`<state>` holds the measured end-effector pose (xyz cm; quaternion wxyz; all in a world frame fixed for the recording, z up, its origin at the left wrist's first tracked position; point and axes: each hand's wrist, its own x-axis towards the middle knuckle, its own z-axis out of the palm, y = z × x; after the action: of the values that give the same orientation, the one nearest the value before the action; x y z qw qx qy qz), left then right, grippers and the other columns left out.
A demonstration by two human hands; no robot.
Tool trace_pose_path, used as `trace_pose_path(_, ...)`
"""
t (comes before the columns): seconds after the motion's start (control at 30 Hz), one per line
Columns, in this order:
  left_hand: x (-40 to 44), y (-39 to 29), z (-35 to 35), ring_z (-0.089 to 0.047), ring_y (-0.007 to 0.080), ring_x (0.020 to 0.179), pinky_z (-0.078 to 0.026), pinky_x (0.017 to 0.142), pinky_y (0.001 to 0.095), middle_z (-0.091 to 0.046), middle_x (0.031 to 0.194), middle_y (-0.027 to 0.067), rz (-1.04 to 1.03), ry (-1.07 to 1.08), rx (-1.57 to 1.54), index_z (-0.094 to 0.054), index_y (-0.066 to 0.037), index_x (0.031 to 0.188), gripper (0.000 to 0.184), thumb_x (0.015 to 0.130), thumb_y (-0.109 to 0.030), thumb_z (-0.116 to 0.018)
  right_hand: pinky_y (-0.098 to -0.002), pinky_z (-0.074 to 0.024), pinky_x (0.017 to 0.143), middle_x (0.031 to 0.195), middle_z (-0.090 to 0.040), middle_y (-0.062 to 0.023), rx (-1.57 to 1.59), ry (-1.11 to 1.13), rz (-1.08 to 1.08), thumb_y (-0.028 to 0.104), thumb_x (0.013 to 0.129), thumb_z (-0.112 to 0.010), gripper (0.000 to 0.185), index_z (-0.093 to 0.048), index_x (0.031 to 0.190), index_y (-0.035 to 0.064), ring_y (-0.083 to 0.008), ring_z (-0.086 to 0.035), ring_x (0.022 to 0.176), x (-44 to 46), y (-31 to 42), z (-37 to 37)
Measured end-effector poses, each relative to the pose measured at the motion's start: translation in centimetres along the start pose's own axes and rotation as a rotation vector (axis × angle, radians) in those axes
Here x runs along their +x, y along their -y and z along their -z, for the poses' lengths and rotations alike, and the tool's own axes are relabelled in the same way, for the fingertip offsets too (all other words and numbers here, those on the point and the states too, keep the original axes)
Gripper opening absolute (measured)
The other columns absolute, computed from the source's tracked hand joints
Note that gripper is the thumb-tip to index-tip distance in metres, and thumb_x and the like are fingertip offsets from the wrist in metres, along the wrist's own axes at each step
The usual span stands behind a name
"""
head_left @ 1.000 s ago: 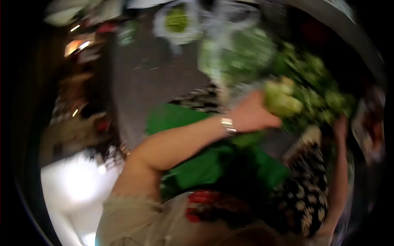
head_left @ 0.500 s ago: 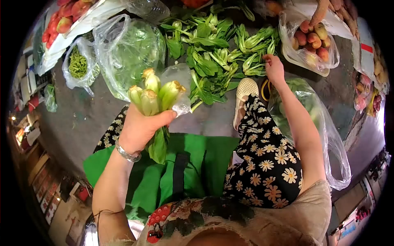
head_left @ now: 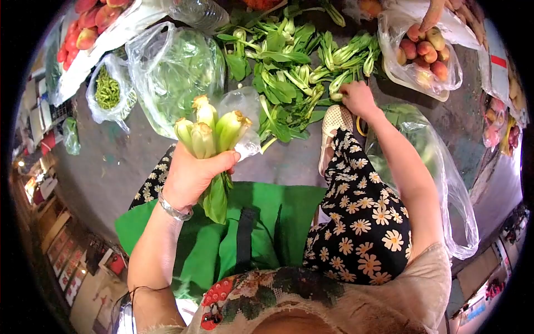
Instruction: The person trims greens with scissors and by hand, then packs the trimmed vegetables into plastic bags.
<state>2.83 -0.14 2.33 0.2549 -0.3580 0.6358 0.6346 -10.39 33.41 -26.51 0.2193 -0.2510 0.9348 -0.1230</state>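
In my left hand is a bunch of bok choy, held upright with the pale cut bases at the top and green leaves hanging below the fist. Farther off, my right hand reaches down to the pile of loose bok choy on the floor. Its fingers are pinched at the base of one bok choy at the pile's right edge, just beyond my shoe. The fingertips are partly hidden.
A large clear bag of greens and a small bag of green peppers stand on the left. Peaches sit in a bagged tray at right. Another plastic bag of greens lies beside my right leg. A green apron covers my lap.
My right hand has moved left and slightly down, closing on a bok choy at the pile's edge. The left hand keeps its bunch in nearly the same place.
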Motion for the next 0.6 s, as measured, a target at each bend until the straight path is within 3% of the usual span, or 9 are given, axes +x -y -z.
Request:
trace_pose_path(0.03, 0.0, 0.1, 0.0, -0.062, 0.0128, 0.067, -0.052, 0.059, 0.0270, -0.063, 0.082, 0.0045, 0.002, -0.001, -0.001, -0.060, 0.001, 0.099, 0.029, 0.075, -0.004, -0.075, -0.0372, -0.0490, 0.073, 0.090, -0.066, -0.0136, 0.248, -0.001, -0.034, 0.013, 0.075, -0.065, 0.018, -0.067, 0.093, 0.0075, -0.0318, -0.062, 0.082, 0.9, -0.2, 0.5)
trace_pose_path(0.07, 0.0, 0.1, 0.0, -0.062, 0.0127, 0.067, -0.052, 0.059, 0.0269, -0.063, 0.082, 0.0044, 0.007, 0.001, -0.006, -0.059, 0.001, 0.099, 0.029, 0.075, -0.004, -0.075, -0.0324, -0.0482, 0.072, 0.084, -0.065, -0.0087, 0.397, 0.061, -0.100, 0.015, 0.077, -0.066, 0.022, -0.065, 0.096, 0.0042, -0.0235, -0.061, 0.075, 1.5, -0.4, 1.0)
trace_pose_path(0.13, -0.1, 0.1, 0.0, -0.061, 0.0126, 0.066, -0.052, 0.059, 0.0268, -0.063, 0.082, 0.0043, 0.010, 0.001, -0.012, -0.059, 0.001, 0.099, 0.029, 0.075, -0.004, -0.075, -0.0273, -0.0454, 0.067, 0.076, -0.059, -0.0004, 0.697, 0.025, -0.154, 0.013, 0.081, -0.066, 0.029, -0.063, 0.109, 0.0041, -0.0130, -0.054, 0.069, 2.8, 0.9, 2.6)
trace_pose_path(0.2, -0.1, -0.1, 0.0, -0.061, 0.0123, 0.067, -0.051, 0.059, 0.0266, -0.063, 0.082, 0.0039, -0.002, 0.009, -0.002, -0.059, 0.001, 0.099, 0.029, 0.076, -0.004, -0.075, -0.0225, -0.0413, 0.062, 0.076, -0.054, 0.0045, 1.285, 0.183, -0.194, 0.009, 0.084, -0.064, 0.042, -0.055, 0.125, 0.0053, -0.0072, -0.050, 0.067, 2.7, 3.7, 6.1)
trace_pose_path(0.23, 0.0, -0.1, 0.1, -0.061, 0.0123, 0.067, -0.051, 0.059, 0.0266, -0.063, 0.082, 0.0039, 0.000, 0.004, 0.001, -0.059, 0.001, 0.099, 0.029, 0.076, -0.004, -0.075, -0.0195, -0.0377, 0.061, 0.075, -0.052, 0.0052, 1.333, 0.210, -0.156, 0.006, 0.086, -0.062, 0.051, -0.050, 0.135, 0.0096, -0.0049, -0.047, 0.064, 2.9, 4.5, 6.8)
trace_pose_path(0.3, 0.1, 0.1, 0.3, -0.065, 0.0189, 0.066, -0.057, 0.062, 0.0351, -0.063, 0.085, 0.0081, -0.001, 0.026, 0.010, -0.055, 0.003, 0.111, 0.035, 0.080, 0.003, -0.070, -0.0206, -0.0412, 0.064, 0.080, -0.055, 0.0054, 1.426, 0.318, -0.138, 0.007, 0.087, -0.062, 0.049, -0.050, 0.135, 0.0103, -0.0055, -0.052, 0.068, 3.3, 5.5, 7.7)
trace_pose_path(0.4, 0.0, 0.0, 0.0, -0.061, 0.0118, 0.066, -0.051, 0.059, 0.0266, -0.062, 0.081, 0.0035, 0.009, -0.004, -0.014, -0.059, 0.001, 0.099, 0.028, 0.076, -0.006, -0.075, -0.0208, -0.0453, 0.067, 0.086, -0.056, 0.0053, 1.536, 0.362, -0.114, 0.009, 0.089, -0.061, 0.044, -0.053, 0.133, 0.0107, -0.0053, -0.053, 0.071, 3.3, 6.6, 7.7)
trace_pose_path(0.53, 0.0, 0.0, 0.0, -0.061, 0.0120, 0.066, -0.051, 0.059, 0.0264, -0.063, 0.081, 0.0037, 0.000, -0.007, -0.021, -0.059, 0.001, 0.098, 0.029, 0.076, -0.006, -0.075, -0.0208, -0.0479, 0.073, 0.097, -0.060, 0.0054, 1.649, 0.421, -0.030, 0.014, 0.092, -0.062, 0.042, -0.053, 0.132, 0.0115, -0.0052, -0.057, 0.082, 3.6, 7.1, 8.3)
trace_pose_path(0.6, 0.1, -0.1, 0.1, -0.061, 0.0125, 0.066, -0.051, 0.059, 0.0268, -0.063, 0.080, 0.0043, 0.006, 0.001, -0.003, -0.059, 0.001, 0.098, 0.028, 0.076, -0.006, -0.075, -0.0204, -0.0474, 0.071, 0.094, -0.061, 0.0050, 1.628, 0.420, -0.014, 0.015, 0.093, -0.061, 0.038, -0.054, 0.130, 0.0109, -0.0049, -0.057, 0.079, 3.8, 7.5, 8.4)
